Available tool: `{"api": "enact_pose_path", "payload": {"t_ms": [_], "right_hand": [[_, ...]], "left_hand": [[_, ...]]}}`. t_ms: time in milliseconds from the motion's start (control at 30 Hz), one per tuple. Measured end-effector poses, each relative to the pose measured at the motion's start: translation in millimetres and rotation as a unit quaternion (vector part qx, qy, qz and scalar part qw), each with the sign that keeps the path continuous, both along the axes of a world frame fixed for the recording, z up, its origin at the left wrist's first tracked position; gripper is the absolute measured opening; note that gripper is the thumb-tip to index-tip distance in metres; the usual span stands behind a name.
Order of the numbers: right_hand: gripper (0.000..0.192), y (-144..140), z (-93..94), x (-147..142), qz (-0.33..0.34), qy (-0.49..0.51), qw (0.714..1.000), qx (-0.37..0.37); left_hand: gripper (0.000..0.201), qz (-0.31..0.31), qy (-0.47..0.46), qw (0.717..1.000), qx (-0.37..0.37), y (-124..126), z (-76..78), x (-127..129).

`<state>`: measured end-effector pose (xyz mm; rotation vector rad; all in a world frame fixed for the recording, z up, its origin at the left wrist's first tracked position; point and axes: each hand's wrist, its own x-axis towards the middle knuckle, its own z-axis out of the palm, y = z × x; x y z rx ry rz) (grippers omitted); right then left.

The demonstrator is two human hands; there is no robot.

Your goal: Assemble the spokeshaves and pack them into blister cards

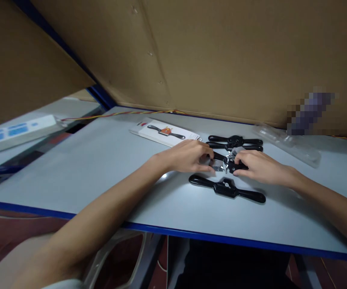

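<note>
Risk with the silver screws (224, 169): a finger may knock them, and they roll on the smooth bench (107, 168).
Left hand (191, 155): curled by a grey blade (217, 165); its grip I cannot tell.
Right hand (259, 165): fingertips at the black tool (231, 164), firmness unclear.
Place of the black tool: between both hands, behind the front spokeshave (226, 187).

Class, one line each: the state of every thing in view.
Left hand: fingers bent, near metal parts.
Right hand: fingers bent, at middle tool.
Front tool: lying flat, untouched.
Two back tools: close together.
Printed box: lying, picture up.
Plastic packaging: lying down.
Cable: twisted.
Power strip: on or off, unclear.
</note>
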<state>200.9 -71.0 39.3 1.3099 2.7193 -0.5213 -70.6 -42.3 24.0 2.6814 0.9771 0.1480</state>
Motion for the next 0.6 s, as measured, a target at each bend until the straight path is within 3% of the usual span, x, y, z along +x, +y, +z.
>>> {"api": "enact_pose_path", "payload": {"t_ms": [67, 200, 400, 500, 600], "right_hand": [[0.011, 3, 1.0, 2, -0.008, 0.016, 1.000, -0.018], [0.023, 6, 9.2, 6, -0.004, 0.063, 0.998, -0.001], [0.029, 8, 8.9, 9, -0.031, 0.260, 0.963, -0.060], [0.016, 5, 6.4, 8, 0.003, 0.213, 0.976, -0.051], [0.012, 0, 3.1, 6, 0.088, 0.115, 0.989, -0.023]], "left_hand": [[0.039, 0.004, 0.008, 1.000, -0.017, -3, -1.4, 4], [0.028, 0.021, 0.016, 0.999, -0.030, -7, -2.4, 7], [0.018, -0.042, 0.097, 0.980, 0.167, -15, -3.1, 10], [0.016, -0.070, 0.111, 0.968, 0.214, -18, -7.0, 13], [0.018, -0.079, 0.112, 0.965, 0.222, -19, -10.5, 15]]}}
